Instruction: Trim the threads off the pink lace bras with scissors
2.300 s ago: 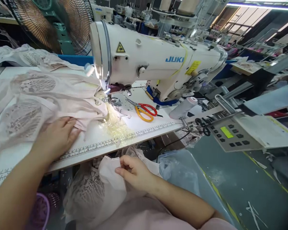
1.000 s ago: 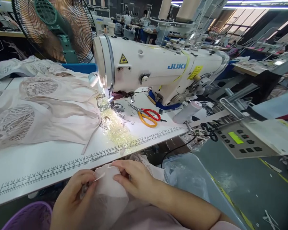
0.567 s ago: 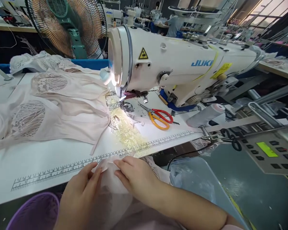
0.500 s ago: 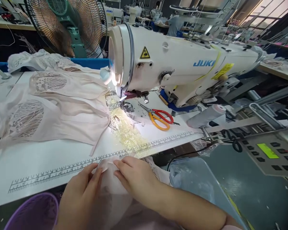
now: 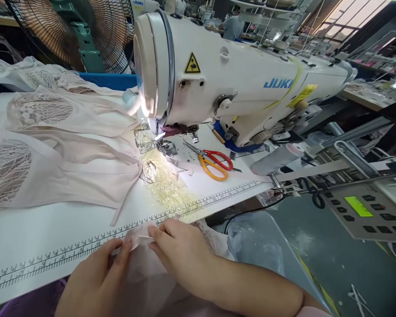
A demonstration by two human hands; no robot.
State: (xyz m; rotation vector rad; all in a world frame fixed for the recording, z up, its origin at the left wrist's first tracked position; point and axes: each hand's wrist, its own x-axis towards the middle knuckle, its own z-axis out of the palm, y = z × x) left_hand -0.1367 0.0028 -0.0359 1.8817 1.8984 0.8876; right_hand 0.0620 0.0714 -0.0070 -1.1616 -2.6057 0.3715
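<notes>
A pale pink piece of fabric [image 5: 141, 235] hangs over the table's front edge, and both hands pinch its upper rim. My left hand [image 5: 97, 275] grips it between thumb and fingers on the left side. A short way to the right, my right hand [image 5: 181, 248] pinches the same rim. The lower part of the cloth drops towards my lap, and lace shows at its right. Beyond my hands, pale pink bras with lace cups [image 5: 72, 171] lie on the left of the white table. One strap reaches the sewing machine's needle area [image 5: 160, 136].
The white sewing machine [image 5: 244, 83] spans the table's back. Red-and-orange-handled scissors [image 5: 214, 163] lie beside its needle plate. A printed ruler [image 5: 86, 246] runs along the front edge. Nearby are a fan [image 5: 82, 35], thread cone [image 5: 277, 159], control panel [image 5: 359, 211], clear bin [image 5: 260, 246] and purple bin [image 5: 36, 301].
The view has shifted slightly, so the machine and table sit further left in the picture. Both hands keep their pinch on the fabric, spread a little wider along its rim.
</notes>
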